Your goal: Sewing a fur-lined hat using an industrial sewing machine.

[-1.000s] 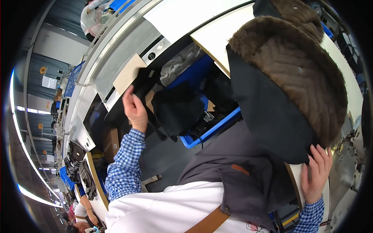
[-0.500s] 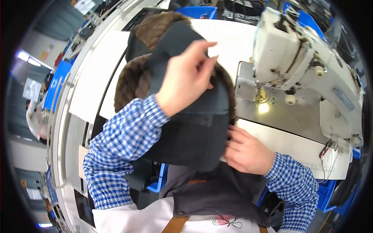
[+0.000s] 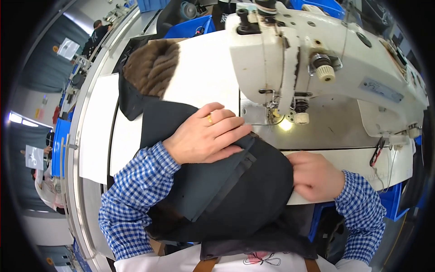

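Note:
A black fabric piece (image 3: 267,181) lies across the table's front edge and over my lap, with a flat seam strip running slantwise over it. My left hand (image 3: 210,136), wearing a ring, rests on top of it, fingers stretched toward the needle area and the thumb also on top. My right hand (image 3: 317,177) has its fingers closed at the piece's right edge; the fingertips are partly hidden. Brown ribbed fur (image 3: 152,68) shows at the far left end of the dark material. Just beyond my left fingertips stands a white sewing machine (image 3: 267,63), its lamp lit beside the needle.
The metal machine bed (image 3: 326,122) is right of the needle. A small red-and-black tool (image 3: 377,152) lies on the table's right part, near a thread. Blue bins (image 3: 190,27) stand behind the table and at the right. A metal rail (image 3: 72,181) runs along the left.
The fabric has turned and come down toward me, its fur end now apart at the far left. My left hand has come down flat onto it; my right hand moved right along its edge.

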Demonstrator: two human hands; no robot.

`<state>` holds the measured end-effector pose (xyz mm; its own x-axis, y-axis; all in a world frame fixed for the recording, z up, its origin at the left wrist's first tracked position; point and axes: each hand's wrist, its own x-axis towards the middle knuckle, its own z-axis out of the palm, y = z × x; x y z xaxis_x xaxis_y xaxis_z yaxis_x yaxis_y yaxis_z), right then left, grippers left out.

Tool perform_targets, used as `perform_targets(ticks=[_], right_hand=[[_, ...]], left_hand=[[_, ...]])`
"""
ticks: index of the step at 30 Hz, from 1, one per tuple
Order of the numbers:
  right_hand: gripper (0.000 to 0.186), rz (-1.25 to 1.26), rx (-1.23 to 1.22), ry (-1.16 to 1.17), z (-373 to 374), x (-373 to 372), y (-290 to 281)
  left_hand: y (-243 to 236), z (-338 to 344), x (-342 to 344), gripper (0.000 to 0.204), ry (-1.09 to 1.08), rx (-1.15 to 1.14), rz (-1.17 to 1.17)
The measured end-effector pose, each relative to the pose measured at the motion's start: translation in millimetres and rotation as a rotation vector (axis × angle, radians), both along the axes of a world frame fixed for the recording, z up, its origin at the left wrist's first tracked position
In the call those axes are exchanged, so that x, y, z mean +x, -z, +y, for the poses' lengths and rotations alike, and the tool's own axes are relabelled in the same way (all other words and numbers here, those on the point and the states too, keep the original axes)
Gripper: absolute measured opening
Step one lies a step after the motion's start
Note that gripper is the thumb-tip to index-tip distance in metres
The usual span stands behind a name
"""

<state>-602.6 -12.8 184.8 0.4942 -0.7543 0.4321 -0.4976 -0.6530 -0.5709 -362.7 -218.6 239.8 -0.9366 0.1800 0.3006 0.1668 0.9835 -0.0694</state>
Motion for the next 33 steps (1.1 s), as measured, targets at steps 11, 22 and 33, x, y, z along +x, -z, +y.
perform_targets(ticks=[11, 22, 33], right_hand=[[0.037, -0.934, 0.791, 0.343, -45.3, 35.9, -6.7], [0.034, -0.635, 0.734, 0.261, -61.7, 53.2, 3.0], [0.024, -0.677, 0.684, 0.289, -36.7, 69.1, 12.0]], left_hand=[[-10.6, 3.6, 18.5, 0.030, -0.111, -0.125, 0.032], [-46.7, 21.6, 0.8, 0.015, -0.048, 0.256, -0.107], [-31.6, 18.2, -18.5, 0.018, 0.025, 0.394, -0.261]])
